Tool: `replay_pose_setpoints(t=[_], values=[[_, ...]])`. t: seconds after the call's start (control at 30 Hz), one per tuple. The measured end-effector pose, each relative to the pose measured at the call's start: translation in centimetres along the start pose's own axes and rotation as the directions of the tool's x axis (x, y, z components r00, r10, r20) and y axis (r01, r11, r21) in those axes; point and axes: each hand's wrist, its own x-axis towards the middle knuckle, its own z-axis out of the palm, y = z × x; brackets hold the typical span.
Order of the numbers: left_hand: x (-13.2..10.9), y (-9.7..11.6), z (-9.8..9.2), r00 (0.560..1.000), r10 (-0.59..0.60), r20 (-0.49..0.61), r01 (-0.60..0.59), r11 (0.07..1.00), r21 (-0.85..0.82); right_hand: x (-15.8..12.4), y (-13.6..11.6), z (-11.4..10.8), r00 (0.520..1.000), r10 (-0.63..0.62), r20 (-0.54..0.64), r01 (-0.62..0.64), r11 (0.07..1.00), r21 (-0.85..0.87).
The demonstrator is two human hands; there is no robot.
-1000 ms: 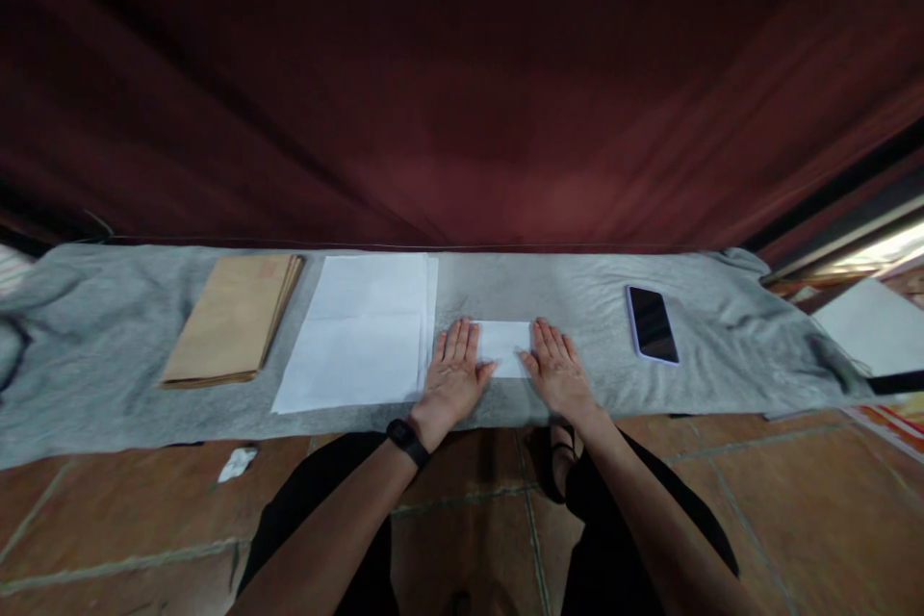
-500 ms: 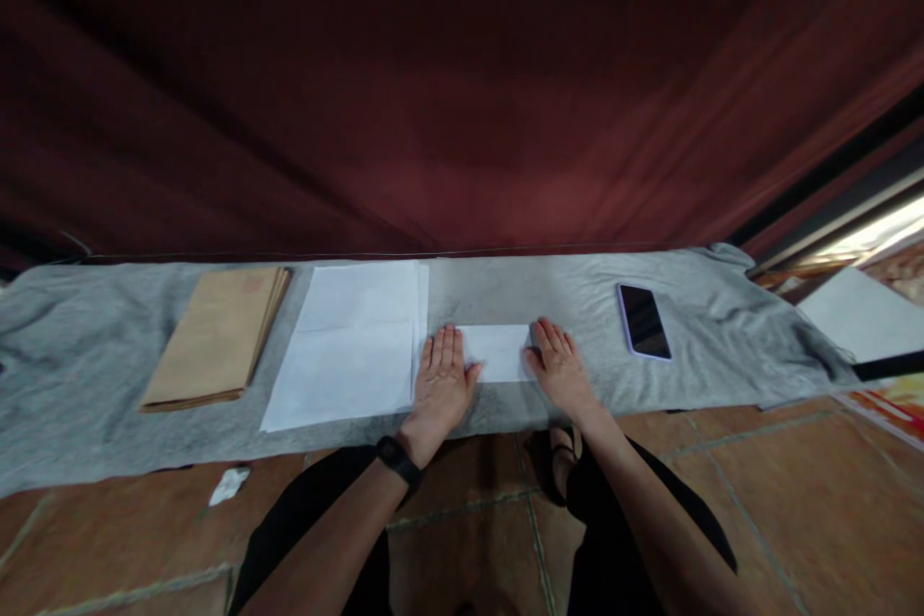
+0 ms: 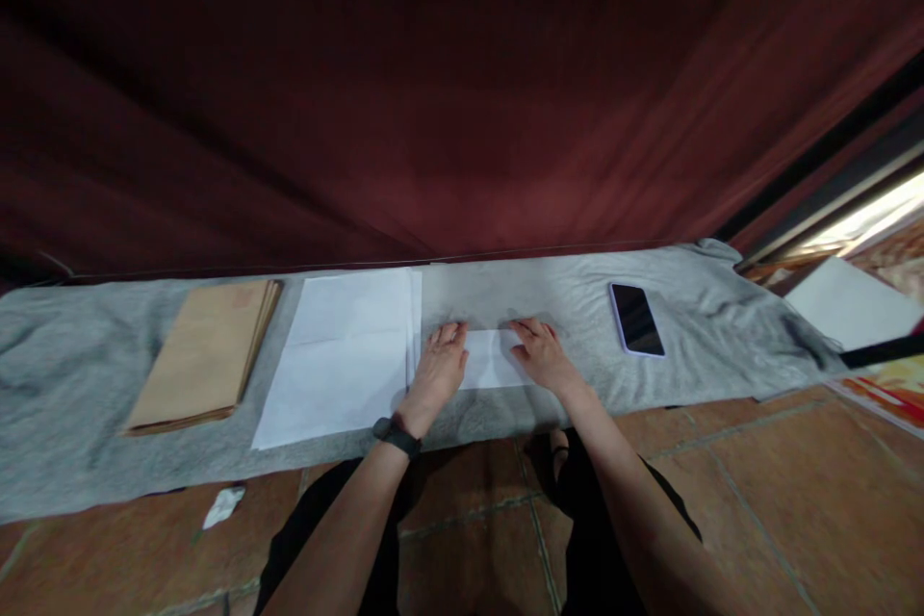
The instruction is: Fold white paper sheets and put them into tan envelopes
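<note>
A narrow strip of folded white paper (image 3: 492, 361) lies flat on the grey cloth between my hands. My left hand (image 3: 442, 366) covers its left end, its index finger reaching to the far edge and the other fingers slightly bent. Over the right end rests my right hand (image 3: 543, 358), index finger pointing inward along the far edge. Both thumbs sit apart from the index fingers, on or beside the paper. A dark band (image 3: 397, 438) circles my left wrist. Left of that hand lies a stack of white sheets (image 3: 339, 356), with a crease across the top one.
Brown paper envelopes (image 3: 202, 351) are stacked at the left. A phone (image 3: 638, 320) in a pale purple case lies at the right on the grey cloth (image 3: 736, 337). Dark red fabric (image 3: 462, 115) hangs behind. A crumpled white tissue (image 3: 223, 506) is on the tiled floor.
Both hands have shifted from lying flat with fingers together to having bent fingers, with the index fingers at the paper's far edge. My right hand has moved slightly left. The view has tilted a little.
</note>
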Motion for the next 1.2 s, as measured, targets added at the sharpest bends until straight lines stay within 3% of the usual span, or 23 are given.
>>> replay_pose_setpoints(t=[0.2,0.33,0.47,0.53,0.6,0.7,0.8,0.93,1.07,1.2], values=[[0.5,-0.1,-0.1,1.000,-0.017,0.006,0.017,0.999,-0.032,0.6,0.0,-0.5,0.995,0.097,-0.023,-0.097,0.995,0.009],[0.8,0.3,-0.9,0.998,-0.047,-0.048,0.042,0.994,-0.103,0.7,-0.3,-1.5,0.992,0.092,-0.085,-0.075,0.979,0.192],[0.7,0.6,-2.5,0.969,-0.066,-0.238,0.017,0.980,-0.201,0.5,-1.1,-3.2,0.965,0.059,-0.256,0.045,0.923,0.382],[0.3,0.7,-3.2,0.932,-0.044,-0.361,-0.034,0.978,-0.207,0.2,-1.3,-3.9,0.946,0.037,-0.321,0.105,0.903,0.416],[-0.2,0.8,-3.7,0.909,0.007,-0.416,-0.087,0.981,-0.173,-0.1,-1.2,-4.3,0.939,0.007,-0.344,0.147,0.896,0.419],[-1.1,1.2,-3.7,0.933,0.094,-0.348,-0.138,0.985,-0.104,-0.7,-0.7,-4.2,0.951,-0.046,-0.305,0.163,0.916,0.368],[-2.0,1.7,-3.1,0.966,0.185,-0.183,-0.197,0.979,-0.051,-1.4,0.0,-3.7,0.975,-0.108,-0.195,0.159,0.950,0.268],[-3.0,2.1,-2.1,0.960,0.279,0.009,-0.277,0.957,-0.084,-2.7,0.3,-3.4,0.988,-0.153,-0.019,0.154,0.972,0.179],[-3.5,1.8,-1.7,0.964,0.259,0.065,-0.249,0.960,-0.129,-3.7,0.3,-3.8,0.983,-0.169,0.077,0.153,0.972,0.175],[-3.5,1.2,-1.9,0.952,0.295,0.082,-0.281,0.948,-0.148,-3.6,0.3,-3.8,0.988,-0.131,0.082,0.112,0.972,0.205]])
